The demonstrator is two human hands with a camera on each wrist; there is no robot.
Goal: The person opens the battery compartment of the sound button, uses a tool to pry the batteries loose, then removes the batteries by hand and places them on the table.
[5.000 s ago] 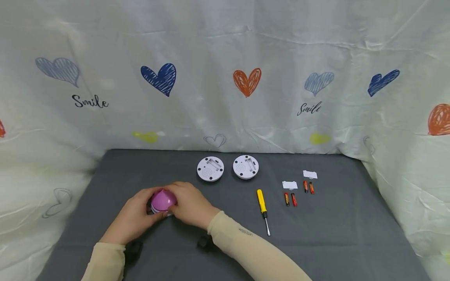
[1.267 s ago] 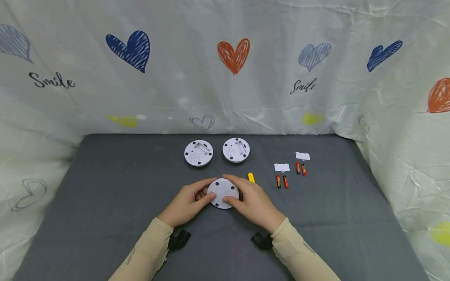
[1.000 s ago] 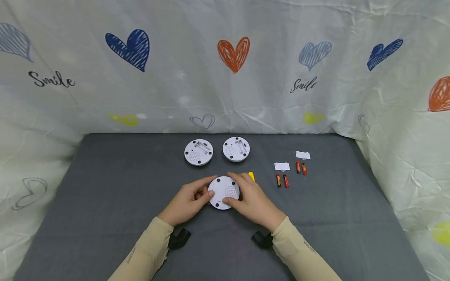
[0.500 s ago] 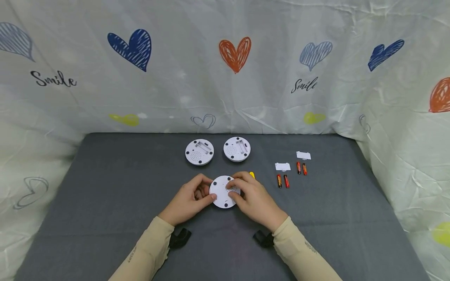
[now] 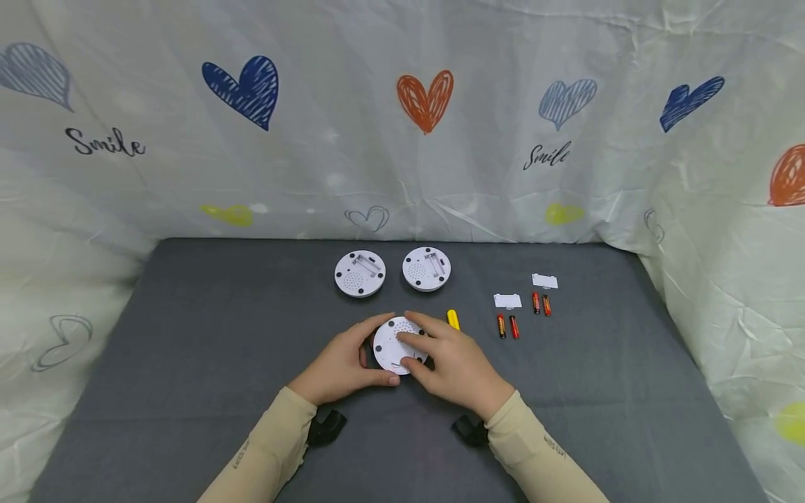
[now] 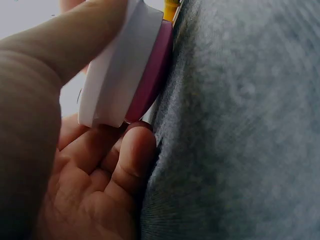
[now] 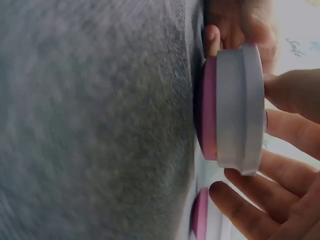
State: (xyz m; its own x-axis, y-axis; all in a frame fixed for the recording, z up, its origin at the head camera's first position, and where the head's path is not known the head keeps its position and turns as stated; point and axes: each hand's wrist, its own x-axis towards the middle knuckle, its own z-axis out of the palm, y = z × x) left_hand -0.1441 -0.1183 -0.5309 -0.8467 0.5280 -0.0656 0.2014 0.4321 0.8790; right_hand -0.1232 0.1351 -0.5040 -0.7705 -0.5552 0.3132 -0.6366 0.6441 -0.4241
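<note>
A round white buzzer [image 5: 388,356] with a pink dome lies dome-down on the dark cloth between both hands. Its base, with black feet and a speaker grille, faces up. My left hand [image 5: 348,363] holds it around the left side, thumb along the near edge, fingers curled at the rim. From the right, my right hand [image 5: 454,363] grips it, thumb and index fingertips on the base and other fingers at the far rim. In the right wrist view the pink dome [image 7: 207,110] meets the cloth. The right hand covers part of the base.
Behind stand two more upturned white buzzers, the left one [image 5: 360,274] and right one [image 5: 426,270], with uncovered battery bays. A yellow screwdriver handle [image 5: 453,319] shows behind the right hand. Further right lie two white battery covers [image 5: 507,301] and several red batteries [image 5: 501,326].
Both hands have brought the buzzer from the left to the middle and turned it dome-down. Lately its base has rotated; the left thumb moved to the near edge and the right fingers shifted on the base.
</note>
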